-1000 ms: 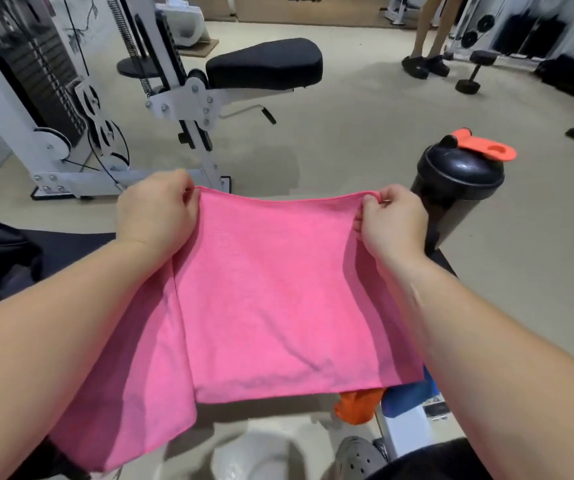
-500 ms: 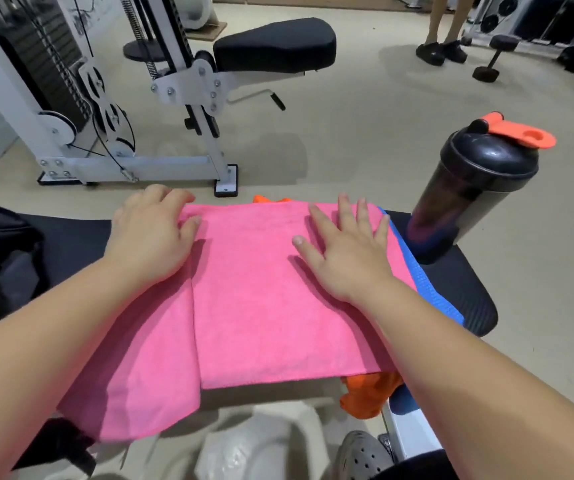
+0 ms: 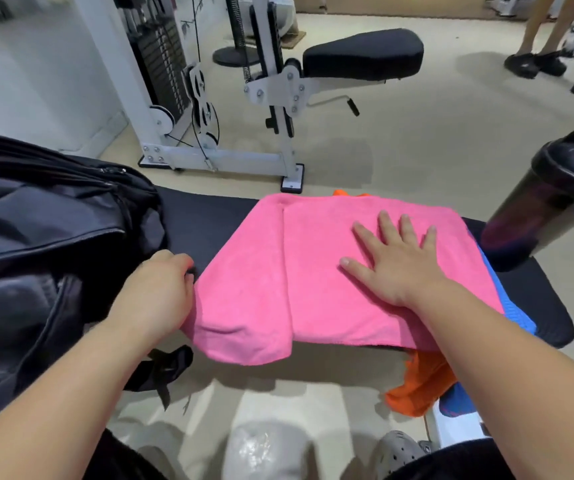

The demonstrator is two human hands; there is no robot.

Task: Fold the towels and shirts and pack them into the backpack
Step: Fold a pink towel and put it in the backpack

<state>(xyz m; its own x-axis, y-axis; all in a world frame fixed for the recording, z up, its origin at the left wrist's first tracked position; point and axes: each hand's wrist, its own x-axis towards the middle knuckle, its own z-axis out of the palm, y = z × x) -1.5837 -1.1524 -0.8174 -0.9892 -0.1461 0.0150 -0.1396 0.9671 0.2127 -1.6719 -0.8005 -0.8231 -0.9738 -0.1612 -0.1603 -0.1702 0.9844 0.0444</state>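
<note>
While the right hand (image 3: 396, 261) lies flat with fingers spread on a pink towel (image 3: 278, 289), the left hand (image 3: 157, 296) curls its fingers round the towel's left edge. The towel rests across a black padded surface (image 3: 206, 223), folded once so that a seam runs down it left of centre, and its near edge hangs over the front of the surface. Blue cloth (image 3: 517, 313) shows from under the towel's right side. Orange cloth (image 3: 420, 386) dangles below the near right corner and peeks out again at the far edge. A black backpack (image 3: 46, 254) sits on the left end of the surface, just beside the left hand, with one strap hanging off the front. A dark shaker bottle (image 3: 548, 202) with an orange cap stands at the right end, apart from the towel. Beyond the surface, a white weight machine (image 3: 209, 98) with a black padded seat stands on the beige floor (image 3: 434, 133). A grey clog (image 3: 400, 452) shows at the bottom of the view.
</note>
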